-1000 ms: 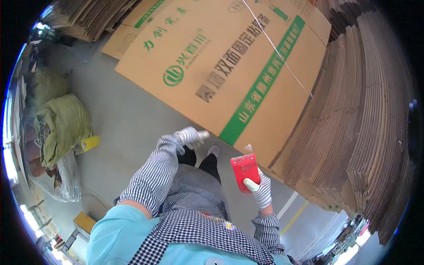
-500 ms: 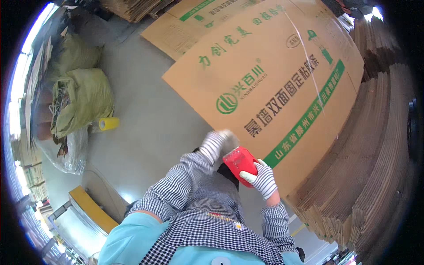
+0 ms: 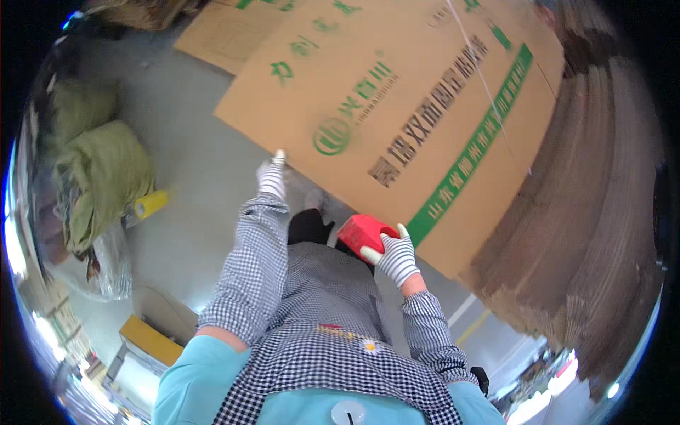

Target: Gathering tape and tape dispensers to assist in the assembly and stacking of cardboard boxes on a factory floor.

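While the person's right hand (image 3: 394,256), in a white glove with dark stripes, is closed around a red, block-shaped handheld tool (image 3: 361,232) just below the centre of the frame, the left hand (image 3: 272,177), gloved alike, is up at the centre-left. Its fingers point upward at the near edge of a large, flat brown cardboard piece (image 3: 407,92) with green and black printing; whether they pinch that edge or merely meet it, one cannot tell. The cardboard fills the upper middle of the frame, tilted, with a thin white strap (image 3: 469,39) across its right part. The red tool sits near its lower edge.

Tall stacks of brown folded cardboard (image 3: 588,177), blurred, line the right side. At the left lie an olive-green woven sack (image 3: 117,166), a bright yellow roll (image 3: 151,204) beside it and a clear plastic bag (image 3: 113,273) below.
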